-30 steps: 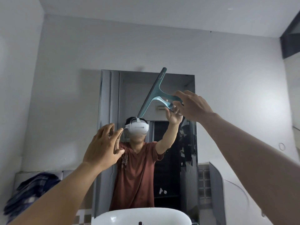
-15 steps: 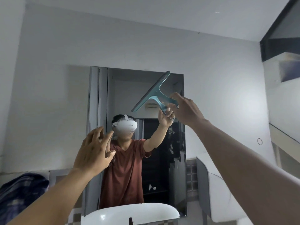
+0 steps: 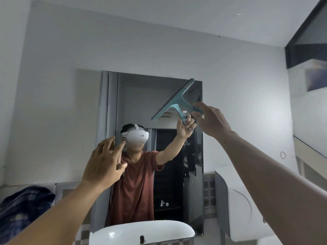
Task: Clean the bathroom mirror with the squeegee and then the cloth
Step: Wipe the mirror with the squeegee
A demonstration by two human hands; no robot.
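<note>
A tall frameless mirror (image 3: pixel 134 103) hangs on the grey wall above a white basin. My right hand (image 3: pixel 211 121) grips the handle of a teal squeegee (image 3: pixel 174 100), whose blade lies slanted against the glass near the mirror's upper right corner. My left hand (image 3: pixel 104 164) is raised in front of the mirror's lower left part, fingers spread, holding nothing. A dark blue checked cloth (image 3: pixel 21 209) lies bunched on the ledge at the far left.
The white basin (image 3: pixel 141 232) sits directly below the mirror. A white rounded fixture (image 3: pixel 235 206) stands against the wall to the right. A dark sloped ceiling edge (image 3: pixel 304 38) runs across the upper right. The mirror reflects a person in a red shirt.
The squeegee has slid to the right and slightly down along the mirror's top, and its blade has tilted flatter. My left hand stays raised and spread. The view has shifted to the right.
</note>
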